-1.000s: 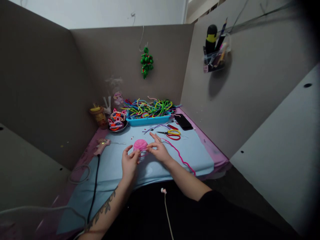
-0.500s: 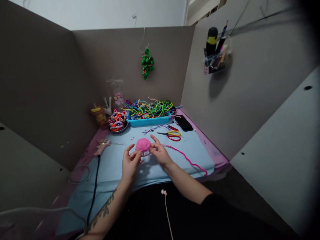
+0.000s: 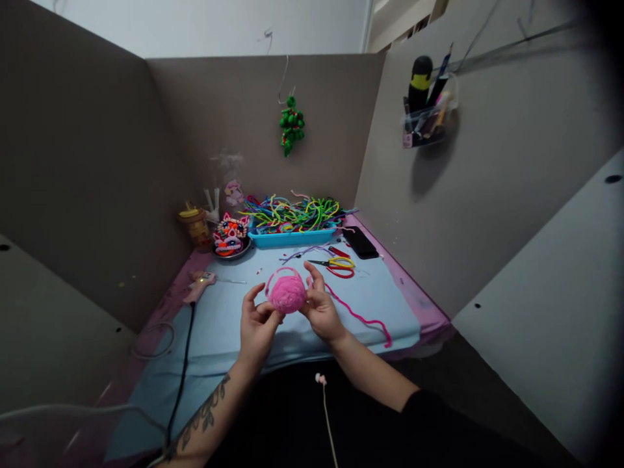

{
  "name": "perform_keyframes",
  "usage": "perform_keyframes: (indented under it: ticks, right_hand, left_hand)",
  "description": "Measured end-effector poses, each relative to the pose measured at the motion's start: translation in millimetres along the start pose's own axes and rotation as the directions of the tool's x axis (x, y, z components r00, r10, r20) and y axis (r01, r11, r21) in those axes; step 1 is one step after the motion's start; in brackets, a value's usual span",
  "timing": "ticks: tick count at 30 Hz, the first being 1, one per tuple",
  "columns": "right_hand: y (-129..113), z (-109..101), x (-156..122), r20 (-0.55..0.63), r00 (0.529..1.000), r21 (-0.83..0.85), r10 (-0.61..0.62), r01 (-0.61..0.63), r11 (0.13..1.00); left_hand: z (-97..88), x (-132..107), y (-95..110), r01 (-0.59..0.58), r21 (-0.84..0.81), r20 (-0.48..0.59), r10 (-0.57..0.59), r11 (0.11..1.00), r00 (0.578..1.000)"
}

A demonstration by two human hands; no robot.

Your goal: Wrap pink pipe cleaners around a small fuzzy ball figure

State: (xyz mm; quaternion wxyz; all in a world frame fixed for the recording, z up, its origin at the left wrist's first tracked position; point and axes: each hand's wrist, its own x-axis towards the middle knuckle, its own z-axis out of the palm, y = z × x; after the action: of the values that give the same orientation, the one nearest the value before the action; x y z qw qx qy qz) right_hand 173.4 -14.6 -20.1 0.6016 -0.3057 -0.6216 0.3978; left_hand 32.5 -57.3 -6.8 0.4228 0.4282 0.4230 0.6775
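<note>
Left hand cups the pink fuzzy ball from below while the right hand pinches its other side. It's been lifted since a second ago and now sits midair. It's roundish with no real long axis, and its loose tail trails right across the blue mat.

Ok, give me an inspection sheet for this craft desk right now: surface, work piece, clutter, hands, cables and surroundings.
Surface: light blue mat over a pink table cover.
Job's things: pink fuzzy ball held above the mat; a pink pipe cleaner trails from it across the mat.
Clutter: blue tray of coloured pipe cleaners, scissors, phone, glue gun, colourful figure on a dish.
Hands: left hand and right hand both grip the ball.
Cables: black cord from the glue gun; white cable near the lap.
Surroundings: grey partition walls, hanging green ornament, pen holder on the right wall.
</note>
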Motion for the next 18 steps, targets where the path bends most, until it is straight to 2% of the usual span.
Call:
perform_keyframes:
  ticks: [2, 5, 7, 9, 14, 18]
  right_hand:
    - [4, 2, 1, -0.04, 0.999, -0.017, 0.018, -0.018, 1.0]
    - [16, 5, 5, -0.193, 0.969, 0.004, 0.152, -0.155, 0.988]
    - [24, 7, 7, -0.266, 0.933, 0.041, 0.242, -0.24, 0.97]
    - [30, 7, 8, -0.287, 0.918, 0.05, 0.275, -0.272, 0.961]
    - [37, 7, 7, -0.292, 0.908, 0.078, 0.301, -0.291, 0.953]
    - [39, 9, 6, -0.271, 0.904, 0.1, 0.332, -0.316, 0.943]
  left_hand:
    - [0.4, 6, -2, 0.042, 0.007, -0.009, -0.042, 0.999, 0.999]
    - [-2.8, 18, -9, 0.139, 0.036, -0.035, -0.138, 0.99, 0.99]
    - [-6.8, 23, -15, 0.107, 0.081, -0.093, -0.099, 0.991, 0.991]
    - [-10.1, 24, -20, 0.043, 0.175, -0.12, -0.022, 0.984, 0.992]
    - [-7.8, 16, -23, -0.019, 0.352, -0.007, 0.023, 0.936, 1.0]
    - [-4.8, 13, -20, -0.088, 0.528, 0.116, 0.031, 0.845, 0.993]
